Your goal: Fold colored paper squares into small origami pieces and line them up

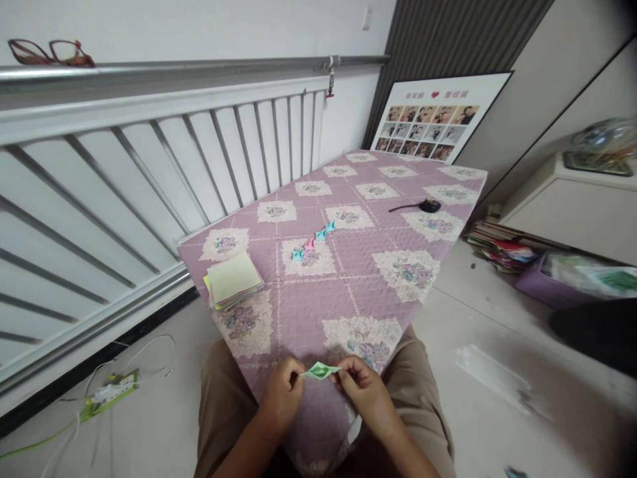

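Note:
Between both hands, over the near end of the table, is a green folded paper boat (320, 370), its middle spread apart into a diamond shape. My left hand (287, 385) pinches its left tip. Its right tip is gripped by the thumb and fingers of my right hand (362, 388). Farther up the table, small folded paper boats stand in a slanting row: a blue one (298, 255), a pink one (310, 244) and two more blue ones (321, 235). Left of them lies a stack of coloured paper squares (233, 279), pale yellow on top.
A purple flowered cloth (308, 305) covers the table. On its far right lies a black round object with a thin tail (428, 206). A white radiator (209, 159) runs along the left, with glasses (52, 53) on the pipe above. A power strip (109, 397) sits on the floor.

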Motion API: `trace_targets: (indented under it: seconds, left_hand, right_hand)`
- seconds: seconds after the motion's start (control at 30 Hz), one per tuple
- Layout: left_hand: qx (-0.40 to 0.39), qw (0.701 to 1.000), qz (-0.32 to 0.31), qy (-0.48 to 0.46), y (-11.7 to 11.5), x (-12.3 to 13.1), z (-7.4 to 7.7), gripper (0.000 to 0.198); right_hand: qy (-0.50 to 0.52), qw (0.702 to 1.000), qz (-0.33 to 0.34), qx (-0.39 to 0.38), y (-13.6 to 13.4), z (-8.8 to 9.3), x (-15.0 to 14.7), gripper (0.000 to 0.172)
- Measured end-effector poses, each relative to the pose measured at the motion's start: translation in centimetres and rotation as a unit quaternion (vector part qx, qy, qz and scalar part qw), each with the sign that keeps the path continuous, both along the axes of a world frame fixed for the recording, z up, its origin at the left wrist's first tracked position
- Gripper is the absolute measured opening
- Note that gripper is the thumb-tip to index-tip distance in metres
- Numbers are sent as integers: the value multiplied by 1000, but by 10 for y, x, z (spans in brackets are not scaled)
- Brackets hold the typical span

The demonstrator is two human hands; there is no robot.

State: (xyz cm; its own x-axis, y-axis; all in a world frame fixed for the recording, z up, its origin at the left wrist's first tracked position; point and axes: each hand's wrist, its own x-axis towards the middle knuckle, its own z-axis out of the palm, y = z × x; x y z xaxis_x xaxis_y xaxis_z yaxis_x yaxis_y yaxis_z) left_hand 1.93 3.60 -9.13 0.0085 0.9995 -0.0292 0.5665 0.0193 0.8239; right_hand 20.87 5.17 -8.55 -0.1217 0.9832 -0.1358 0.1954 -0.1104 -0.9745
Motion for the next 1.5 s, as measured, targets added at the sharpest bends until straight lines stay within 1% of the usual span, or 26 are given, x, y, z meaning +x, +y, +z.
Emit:
trace_targets:
  seconds: [0.17, 0.3, 0.37, 0.47, 0.53, 0.6, 0.67, 0.73, 0.87, 0.97, 1.03, 1.1, 1.2, 1.27, 1.33, 1.4, 1.5]
  left_hand:
    - [-7, 998, -41, 37, 1, 1, 4, 17]
    - [-2, 994, -61, 91, -1, 4, 6, 33]
    - [3, 992, -65, 110, -3, 4, 7, 38]
    - [14, 992, -74, 103, -4, 3, 8, 36]
    - [22, 991, -78, 103, -4, 2, 8, 32]
    - [29, 991, -80, 106, -3, 3, 6, 25]
    - [33, 991, -77, 108, -3, 3, 4, 21]
    - [36, 991, -74, 110, -3, 4, 2, 19]
    - [48, 990, -68, 113, -5, 5, 3, 18]
    - [64, 990, -67, 109, -5, 5, 5, 18]
    - [72, 989, -66, 109, -6, 6, 3, 18]
    - [79, 989, -65, 109, -5, 7, 0, 19]
    - [72, 989, -57, 116, -4, 8, -5, 20]
    - [62, 989, -56, 120, -3, 8, -7, 21]
    - [56, 989, -62, 125, -2, 6, -11, 21]
    - [49, 988, -71, 126, 0, 4, -16, 20]
    - [26, 992, -65, 102, 9, 2, -21, 19]
  right_hand:
    - [-68, 997, 4, 48, 2, 3, 2, 14]
    - [-104, 991, 15, 83, 1, 6, 5, 8]
    - [-124, 985, 29, 112, 1, 8, 6, 12]
    - [-186, 964, 60, 183, 1, 15, 5, 19]
    - [-231, 944, 81, 220, 2, 22, 1, 20]
    - [-272, 926, 105, 238, 3, 31, -6, 18]
    - [-317, 911, 124, 232, 5, 37, -15, 16]
    - [-363, 899, 136, 205, 7, 40, -23, 16]
    - [-435, 872, 155, 159, 10, 39, -35, 18]
    - [-459, 863, 161, 136, 10, 38, -39, 21]
    - [-453, 867, 153, 141, 10, 39, -38, 20]
    - [-425, 878, 133, 178, 14, 39, -32, 17]
    - [-371, 887, 81, 262, 29, 35, -12, 19]
    - [-373, 883, 24, 284, 45, 30, 5, 22]
    - [-412, 874, -2, 259, 64, 23, 22, 22]
    - [-480, 855, -38, 194, 81, 16, 34, 26]
    - [-505, 844, -85, 159, 99, 7, 42, 27]
